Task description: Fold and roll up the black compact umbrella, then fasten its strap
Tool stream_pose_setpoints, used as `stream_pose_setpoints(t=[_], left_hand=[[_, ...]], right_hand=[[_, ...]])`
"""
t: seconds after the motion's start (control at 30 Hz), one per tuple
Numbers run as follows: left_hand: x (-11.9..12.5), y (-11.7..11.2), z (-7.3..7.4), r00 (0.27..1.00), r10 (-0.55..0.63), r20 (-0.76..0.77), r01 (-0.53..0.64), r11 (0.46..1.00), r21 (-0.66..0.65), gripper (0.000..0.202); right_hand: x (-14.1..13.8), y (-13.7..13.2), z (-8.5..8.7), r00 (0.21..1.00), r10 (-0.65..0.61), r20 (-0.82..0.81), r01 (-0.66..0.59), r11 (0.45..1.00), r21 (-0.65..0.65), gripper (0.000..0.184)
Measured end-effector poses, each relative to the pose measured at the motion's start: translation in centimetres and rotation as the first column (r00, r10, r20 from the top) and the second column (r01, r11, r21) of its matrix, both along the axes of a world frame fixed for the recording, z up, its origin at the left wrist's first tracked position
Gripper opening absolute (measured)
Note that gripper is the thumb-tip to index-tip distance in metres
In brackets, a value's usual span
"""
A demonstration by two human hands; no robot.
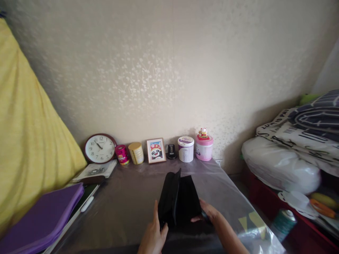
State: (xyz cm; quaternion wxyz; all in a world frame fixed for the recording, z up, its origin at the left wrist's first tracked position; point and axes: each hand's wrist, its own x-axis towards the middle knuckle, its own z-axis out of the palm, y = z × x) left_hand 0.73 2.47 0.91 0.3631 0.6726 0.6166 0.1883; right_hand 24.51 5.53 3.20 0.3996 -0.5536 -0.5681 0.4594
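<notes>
A black folding case (189, 199), opened like a book with a flap standing up along its middle, is held over the near part of the table. I cannot tell whether it is a large wallet or a small bag. My left hand (155, 233) grips its lower left edge, thumb in front and a finger stretched along the side. On the opposite side, my right hand (209, 213) holds the lower right edge, its fingertips partly behind and under the case. A dark band shows at the right wrist. The inside of the case is too dark to make out.
Along the wall stand a round clock (100, 148), a pink tin (122, 155), a yellow canister (136, 153), a panda picture frame (156, 150), a white tub (186, 149) and a pink tub (204, 148) topped by a figurine. A purple folder (47, 218) lies left; bedding (282, 164) rises right.
</notes>
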Motion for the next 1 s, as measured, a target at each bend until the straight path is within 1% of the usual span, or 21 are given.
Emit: stream_pose_setpoints(t=[0.07,0.1,0.13,0.17,0.2,0.23,0.3,0.33,0.4,0.47,0.5,0.57,0.6,0.63,0.67,0.7,0.77,0.8,0.87,0.93,1.0], left_hand=[[0.2,-0.1,0.3,1.000,-0.006,-0.010,0.006,1.000,-0.028,0.068],[0.3,-0.1,0.4,0.999,-0.008,-0.031,0.007,0.999,-0.040,0.068],[0.4,0.0,0.5,0.998,-0.011,-0.062,0.008,0.999,-0.052,0.069],[0.5,0.0,0.5,0.995,-0.014,-0.102,0.008,0.998,-0.059,0.069],[0.6,0.1,0.5,0.988,-0.013,-0.155,0.004,0.998,-0.062,0.069],[0.8,0.1,0.5,0.976,-0.017,-0.217,0.007,0.999,-0.047,0.069],[1.1,0.1,0.5,0.935,-0.005,-0.354,0.015,1.000,0.027,0.067],[1.3,0.0,0.6,0.912,0.003,-0.410,0.023,0.998,0.059,0.066],[1.7,-0.1,0.7,0.872,0.014,-0.490,0.038,0.995,0.095,0.066],[1.9,-0.3,1.0,0.847,0.008,-0.532,0.052,0.994,0.098,0.067],[2.0,-0.4,1.1,0.838,0.002,-0.546,0.059,0.994,0.094,0.067],[2.2,-0.5,1.2,0.825,-0.008,-0.566,0.073,0.993,0.091,0.068],[2.2,-0.5,1.2,0.820,-0.011,-0.573,0.078,0.993,0.091,0.068],[2.3,-0.6,1.3,0.816,-0.010,-0.578,0.082,0.992,0.099,0.069],[2.3,-0.6,1.3,0.814,-0.006,-0.581,0.086,0.990,0.109,0.068],[2.4,-0.6,1.3,0.811,-0.001,-0.586,0.086,0.989,0.118,0.068],[2.6,-0.7,1.3,0.804,0.007,-0.594,0.084,0.989,0.124,0.067],[2.7,-0.8,1.4,0.802,0.006,-0.598,0.082,0.990,0.119,0.067],[2.9,-0.8,1.6,0.800,-0.001,-0.600,0.080,0.991,0.106,0.066],[3.0,-0.9,1.7,0.804,-0.009,-0.595,0.089,0.991,0.105,0.067],[3.0,-1.1,1.9,0.808,-0.019,-0.589,0.104,0.989,0.110,0.069]], right_hand=[[1.2,-0.3,0.1,0.993,0.058,-0.104,-0.070,0.991,-0.112,0.030],[1.8,-0.2,-0.1,0.984,0.061,-0.165,-0.087,0.983,-0.160,0.026],[2.4,-0.1,-0.3,0.978,0.038,-0.205,-0.078,0.979,-0.189,0.026],[2.9,0.1,-0.6,0.973,0.002,-0.230,-0.052,0.976,-0.209,0.027],[3.4,0.4,-1.0,0.971,-0.056,-0.234,0.003,0.976,-0.219,0.027],[3.9,0.7,-1.3,0.968,-0.136,-0.209,0.089,0.972,-0.217,0.026],[4.2,1.1,-1.6,0.954,-0.264,-0.141,0.246,0.960,-0.137,0.024],[4.2,1.2,-1.7,0.948,-0.294,-0.120,0.285,0.955,-0.087,0.024],[3.5,1.0,-1.3,0.960,-0.271,-0.068,0.272,0.962,0.009,0.026],[2.4,0.4,-0.5,0.966,-0.248,0.068,0.238,0.963,0.125,0.029],[1.7,-0.1,0.0,0.947,-0.275,0.168,0.236,0.947,0.217,0.030],[0.4,-0.9,1.2,0.867,-0.387,0.314,0.243,0.878,0.411,0.029],[-0.2,-1.3,1.7,0.832,-0.436,0.342,0.246,0.844,0.477,0.029],[-0.8,-1.7,2.1,0.821,-0.453,0.349,0.244,0.830,0.502,0.029],[-1.4,-2.0,2.4,0.834,-0.434,0.341,0.242,0.842,0.482,0.031],[-2.0,-2.3,2.5,0.863,-0.389,0.322,0.235,0.874,0.425,0.033],[-3.3,-2.6,2.5,0.925,-0.278,0.259,0.208,0.941,0.268,0.041],[-3.8,-2.7,2.5,0.945,-0.239,0.224,0.196,0.960,0.200,0.045],[-4.7,-2.9,2.4,0.963,-0.218,0.161,0.197,0.971,0.135,0.054],[-5.2,-3.0,2.7,0.969,-0.234,0.084,0.225,0.969,0.103,0.061],[-5.2,-3.1,3.2,0.966,-0.258,-0.010,0.258,0.965,0.041,0.065]])
